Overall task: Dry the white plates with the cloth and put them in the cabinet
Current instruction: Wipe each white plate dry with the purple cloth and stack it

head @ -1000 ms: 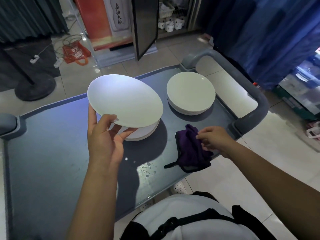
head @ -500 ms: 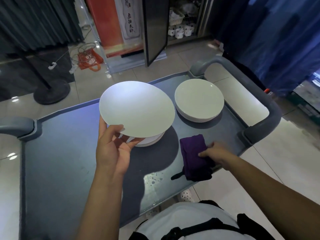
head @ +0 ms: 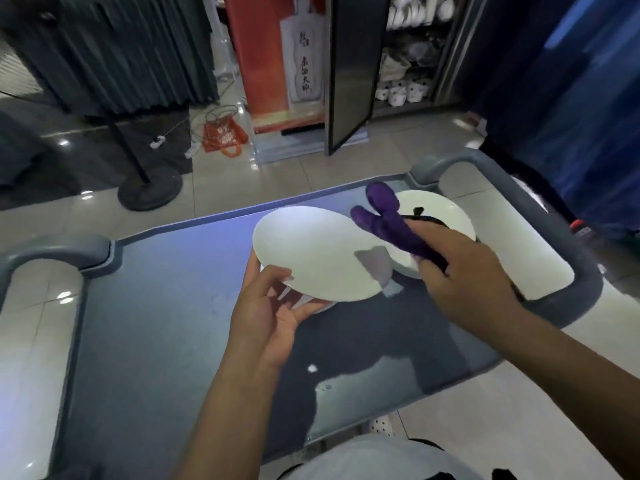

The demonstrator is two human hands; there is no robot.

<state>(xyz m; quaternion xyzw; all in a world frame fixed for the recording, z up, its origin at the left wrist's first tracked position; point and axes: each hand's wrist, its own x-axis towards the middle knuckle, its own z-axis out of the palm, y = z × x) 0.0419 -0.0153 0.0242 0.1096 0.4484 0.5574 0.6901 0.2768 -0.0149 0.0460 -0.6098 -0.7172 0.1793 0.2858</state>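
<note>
Head view. A grey cart (head: 173,323) with rounded handle loops at both ends fills the lower frame; its flat top carries wet patches near the close edge. A second white plate (head: 450,216) sits on the cart top at the far right end, partly covered by the cloth and the right hand. Under the raised plate only a thin white edge shows near the left fingers; whether that is another plate cannot be told. Beyond the cart, on the tiled floor, stand a round black stand base (head: 150,190), an orange bag (head: 225,136) with loose cables beside it, and a red-and-white sign panel (head: 277,57). The cabinet (head: 412,50) stands at the far centre with its dark door (head: 349,71) swung open; white crockery shows on its shelves. The cart's far edge and open floor lie between the hands and the cabinet.

The left hand (head: 266,313) holds the white plate (head: 318,251) at its near rim: thumb on top of the rim, fingers curled beneath. The plate is raised above the cart top and tilted, face toward the camera.

The right hand (head: 460,275) grips the purple cloth (head: 391,223), fingers curled round the bunched fabric. Two loose folds of cloth stick up past the fingers, next to the right rim of the held plate. Whether cloth and plate touch cannot be told.

The held plate is plain white, round and shallow; the cloth casts a grey shadow on its right part.
</note>
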